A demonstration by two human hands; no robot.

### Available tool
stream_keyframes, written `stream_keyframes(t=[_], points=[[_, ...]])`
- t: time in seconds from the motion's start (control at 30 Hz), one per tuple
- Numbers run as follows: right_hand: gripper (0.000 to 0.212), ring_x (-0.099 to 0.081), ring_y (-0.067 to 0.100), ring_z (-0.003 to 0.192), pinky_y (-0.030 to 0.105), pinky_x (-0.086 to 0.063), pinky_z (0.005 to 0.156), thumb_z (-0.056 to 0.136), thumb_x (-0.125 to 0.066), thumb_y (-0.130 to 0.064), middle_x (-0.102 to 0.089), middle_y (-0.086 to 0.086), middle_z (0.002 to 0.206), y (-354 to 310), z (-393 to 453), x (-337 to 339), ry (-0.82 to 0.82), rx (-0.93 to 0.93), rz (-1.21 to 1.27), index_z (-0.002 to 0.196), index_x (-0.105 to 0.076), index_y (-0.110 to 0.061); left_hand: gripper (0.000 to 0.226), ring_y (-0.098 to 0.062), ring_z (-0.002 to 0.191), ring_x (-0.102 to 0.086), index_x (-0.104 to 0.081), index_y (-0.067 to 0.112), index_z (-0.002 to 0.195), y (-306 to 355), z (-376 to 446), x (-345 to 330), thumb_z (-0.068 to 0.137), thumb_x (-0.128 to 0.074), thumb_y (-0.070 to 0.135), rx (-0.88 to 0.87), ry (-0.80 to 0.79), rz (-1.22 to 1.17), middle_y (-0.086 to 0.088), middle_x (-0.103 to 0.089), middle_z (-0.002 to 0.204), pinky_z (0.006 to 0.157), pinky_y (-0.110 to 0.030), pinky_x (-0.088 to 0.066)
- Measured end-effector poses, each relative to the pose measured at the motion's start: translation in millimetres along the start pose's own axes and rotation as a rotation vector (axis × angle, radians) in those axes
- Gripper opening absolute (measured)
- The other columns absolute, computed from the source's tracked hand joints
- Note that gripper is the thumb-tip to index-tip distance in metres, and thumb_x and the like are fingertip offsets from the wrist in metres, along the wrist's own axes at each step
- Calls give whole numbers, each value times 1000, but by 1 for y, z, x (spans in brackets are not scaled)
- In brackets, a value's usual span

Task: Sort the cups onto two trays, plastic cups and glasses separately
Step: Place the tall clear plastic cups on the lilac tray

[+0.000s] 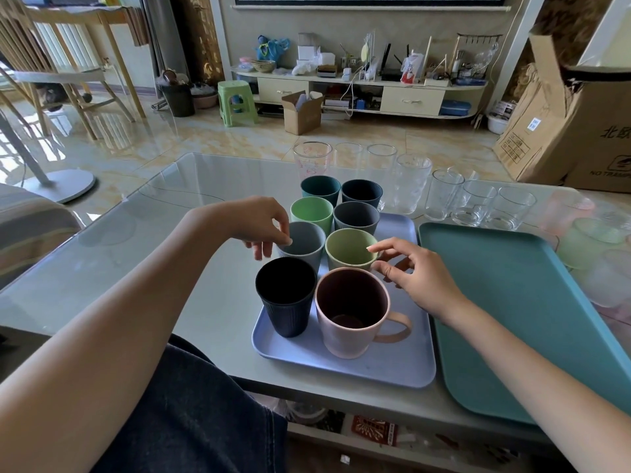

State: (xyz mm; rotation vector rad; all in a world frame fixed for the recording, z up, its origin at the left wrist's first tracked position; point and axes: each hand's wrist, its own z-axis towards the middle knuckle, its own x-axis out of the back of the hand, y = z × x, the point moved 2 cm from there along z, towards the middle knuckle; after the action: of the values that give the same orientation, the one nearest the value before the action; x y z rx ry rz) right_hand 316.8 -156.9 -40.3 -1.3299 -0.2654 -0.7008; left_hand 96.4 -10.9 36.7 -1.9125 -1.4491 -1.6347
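The plastic half of the sort looks all but finished. 8 opaque plastic cups stand in 2 columns on the pale lavender rectangular tray (382, 367): a black ribbed tumbler (286, 297) and a pink handled mug (353, 310) nearest the person, then a grey cup (305, 241) and an olive-green cup (351, 248), with 4 more behind.

The left hand (263, 221) pinches the grey cup's rim with curled fingertips. The right hand (415, 276) hovers with fingers loosely spread at the olive-green cup's rim; real contact cannot be told.

The teal rectangular tray (519, 302) beside it holds nothing visible. The clear drinking glasses (444, 196) stand on the glass table (102, 268) behind both trays, so that whole group appears left to move.
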Motion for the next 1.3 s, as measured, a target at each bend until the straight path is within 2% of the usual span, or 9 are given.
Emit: stream_keyframes(t=[0.33, 0.43, 0.53, 0.67, 0.8, 0.93, 1.1, 1.2, 1.3], points=[[12, -55, 17, 63, 17, -44, 56, 91, -60, -30, -63, 2, 72, -5, 57, 24, 65, 32, -49, 90, -69, -22, 11, -12, 53, -64, -63, 17, 92, -5, 48, 25, 89, -55, 24, 41, 346, 39, 0, -69, 67, 64, -28, -55], [16, -54, 12, 65, 17, -44, 59, 90, -61, -31, -65, 2, 80, -23, 103, 27, 111, 100, -137, 95, -66, -17, 19, -21, 75, -67, -62, 19, 103, -9, 72, 33, 89, -49, 19, 61, 547, -27, -5, -70, 94, 75, -37, -58], [33, -57, 17, 90, 34, -50, 80, 88, -62, -37, -62, 2, 106, -43, 161, 12, 49, 138, -314, 114, -58, -17, 41, -28, 98, -62, -51, 24, 125, -7, 97, 39, 88, -43, 11, 48, 638, -15, -9, -60, 123, 81, -41, -56], [78, -34, 28, 135, 45, -31, 104, 78, -59, -63, -39, 6, 147, -54, 242, -19, -78, 51, -686, 141, -33, -24, 59, -33, 112, -55, -34, 24, 140, -7, 137, 45, 85, -41, 4, 23, 608, 38, -13, -50, 137, 84, -44, -53], [101, -21, 32, 143, 62, -9, 112, 71, -51, -78, -26, 11, 155, -47, 299, -50, -240, -37, -948, 150, -11, -28, 56, -29, 128, -45, -39, 17, 139, -15, 167, 45, 86, -42, 2, 19, 583, -182, -11, -44, 143, 103, -40, -41], [92, -28, 37, 141, 72, 12, 105, 79, -47, -72, -35, 20, 149, -31, 324, -75, -322, -105, -1131, 150, -9, -28, 46, -30, 114, -54, -46, 16, 130, -21, 191, 37, 86, -44, 5, -37, 597, -195, -13, -56, 130, 94, -43, -49], [85, -36, 31, 136, 58, -6, 115, 72, -64, -64, -39, 16, 144, -33, 327, -88, -203, -47, -880, 143, -28, -32, 33, -27, 107, -56, -51, 11, 120, -38, 194, 44, 87, -50, 10, -38, 664, -190, -10, -60, 124, 80, -32, -45], [85, -42, 30, 128, 43, -38, 103, 70, -73, -51, -36, 14, 141, -44, 318, -91, -135, 62, -738, 142, -31, -36, 30, -27, 105, -55, -53, 7, 117, -44, 187, 48, 87, -51, 9, -43, 677, -202, -12, -58, 123, 76, -28, -39], [86, -45, 30, 125, 41, -46, 95, 69, -75, -44, -38, 14, 139, -59, 313, -83, -72, 136, -610, 143, -32, -36, 27, -21, 95, -49, -53, 5, 108, -37, 177, 58, 82, -49, 0, -82, 725, -210, -14, -54, 119, 75, -28, -37]])
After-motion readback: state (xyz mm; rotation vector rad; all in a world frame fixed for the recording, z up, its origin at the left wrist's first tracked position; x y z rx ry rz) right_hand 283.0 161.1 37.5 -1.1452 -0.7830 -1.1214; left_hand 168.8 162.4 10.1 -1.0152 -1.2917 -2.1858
